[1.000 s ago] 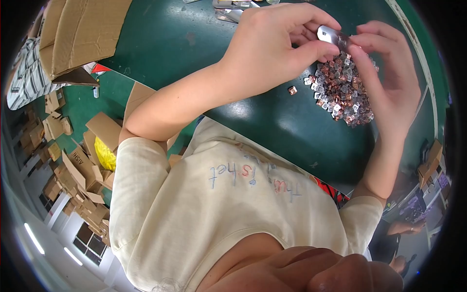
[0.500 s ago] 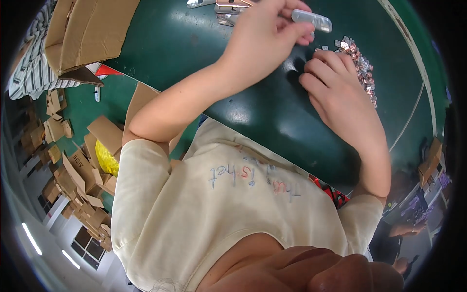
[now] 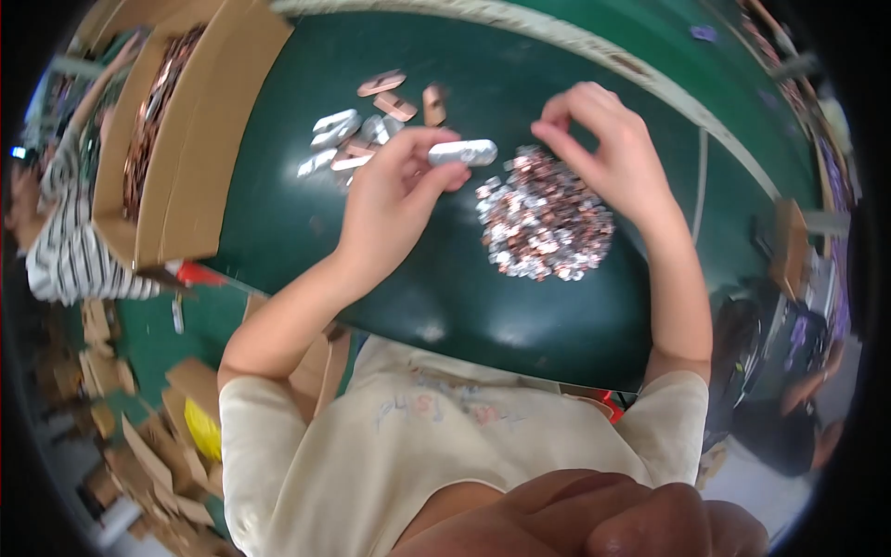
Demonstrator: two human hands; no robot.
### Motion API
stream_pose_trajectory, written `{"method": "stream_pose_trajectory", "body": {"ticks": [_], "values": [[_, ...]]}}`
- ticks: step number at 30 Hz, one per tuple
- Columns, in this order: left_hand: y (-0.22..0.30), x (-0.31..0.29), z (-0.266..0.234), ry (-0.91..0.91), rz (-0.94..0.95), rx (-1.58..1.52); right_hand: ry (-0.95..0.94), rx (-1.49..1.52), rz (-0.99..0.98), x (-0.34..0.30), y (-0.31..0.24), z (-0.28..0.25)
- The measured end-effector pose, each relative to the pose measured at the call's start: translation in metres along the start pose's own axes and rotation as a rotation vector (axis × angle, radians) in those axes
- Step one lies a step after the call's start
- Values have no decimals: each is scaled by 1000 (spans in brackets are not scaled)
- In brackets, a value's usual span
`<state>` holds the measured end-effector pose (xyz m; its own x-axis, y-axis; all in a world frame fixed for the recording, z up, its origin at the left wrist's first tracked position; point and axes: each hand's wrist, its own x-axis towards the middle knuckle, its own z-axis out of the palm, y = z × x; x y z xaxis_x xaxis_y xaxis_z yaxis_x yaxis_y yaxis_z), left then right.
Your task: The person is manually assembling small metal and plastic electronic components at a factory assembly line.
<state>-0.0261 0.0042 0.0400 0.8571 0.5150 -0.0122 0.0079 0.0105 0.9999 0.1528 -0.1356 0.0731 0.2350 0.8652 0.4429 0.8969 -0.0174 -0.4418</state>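
My left hand [image 3: 394,190] pinches a silver metal bar [image 3: 463,153] with rounded ends between thumb and fingers, above the green table [image 3: 464,56]. Just right of it lies a heap of small silver and copper-coloured metal pieces [image 3: 546,223]. My right hand [image 3: 608,148] is raised over the heap's far right edge, with thumb and fingertips drawn together. Anything held in that pinch is too small or blurred to make out. Beyond my left hand several more rounded bars lie loose, some silver [image 3: 334,128] and some copper-coloured [image 3: 395,106].
A large cardboard box [image 3: 190,176] at the left holds many copper-coloured pieces. Open cartons [image 3: 153,450], one with yellow plastic [image 3: 201,429], stand on the floor at the lower left. Other people appear at the left [image 3: 79,251] and right [image 3: 780,422] edges.
The view has shifted, bringing the whole heap and the loose bars into sight. My right hand has left its low place by the heap and pinches above its far edge. The left hand keeps the bar.
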Motion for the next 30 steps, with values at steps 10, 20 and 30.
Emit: {"method": "stream_pose_trajectory", "body": {"ticks": [10,20,30], "values": [[-34,40,34,-171,85,-82,529,193,606,-31,134,11],[-39,47,26,-102,122,-141,501,-623,449,15,178,-18],[-37,46,25,-117,103,-110,-67,-825,876,47,351,-99]]}}
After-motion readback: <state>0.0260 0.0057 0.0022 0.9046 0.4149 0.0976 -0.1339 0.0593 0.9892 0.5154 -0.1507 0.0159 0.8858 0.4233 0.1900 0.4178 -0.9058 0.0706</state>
